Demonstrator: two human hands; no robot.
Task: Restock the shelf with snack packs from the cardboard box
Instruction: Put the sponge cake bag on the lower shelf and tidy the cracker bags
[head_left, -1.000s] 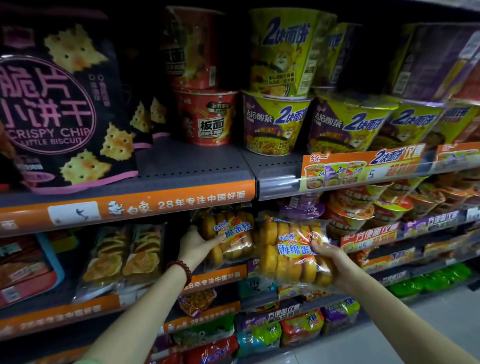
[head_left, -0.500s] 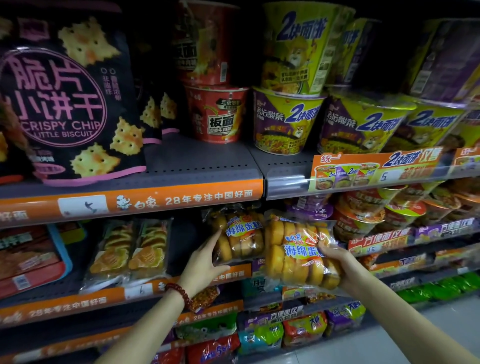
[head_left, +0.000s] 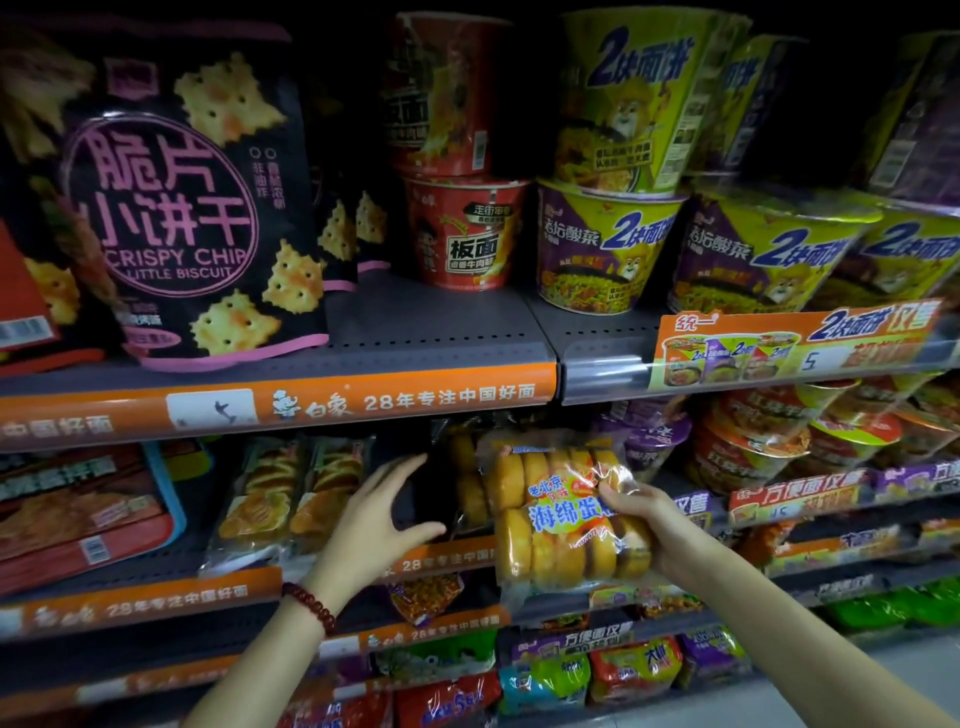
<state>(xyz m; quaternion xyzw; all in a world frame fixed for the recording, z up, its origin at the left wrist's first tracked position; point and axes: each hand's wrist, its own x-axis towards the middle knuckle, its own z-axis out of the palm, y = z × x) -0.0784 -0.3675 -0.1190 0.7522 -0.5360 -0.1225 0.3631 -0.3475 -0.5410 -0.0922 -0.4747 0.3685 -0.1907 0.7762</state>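
The right hand (head_left: 670, 535) grips a clear pack of sponge cakes (head_left: 563, 514) by its right side, holding it at the front edge of the second shelf (head_left: 441, 558). Half a second ago the left hand (head_left: 382, 525) lay against a second cake pack (head_left: 467, 483); now it has come off, fingers spread and empty, just left of that pack, which sits deeper in the shadow behind the held one

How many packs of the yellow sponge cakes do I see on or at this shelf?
2. One sponge cake pack is at the shelf front, held by the right hand. The second pack stands behind it, further in, beside the open left hand. More may be hidden behind.
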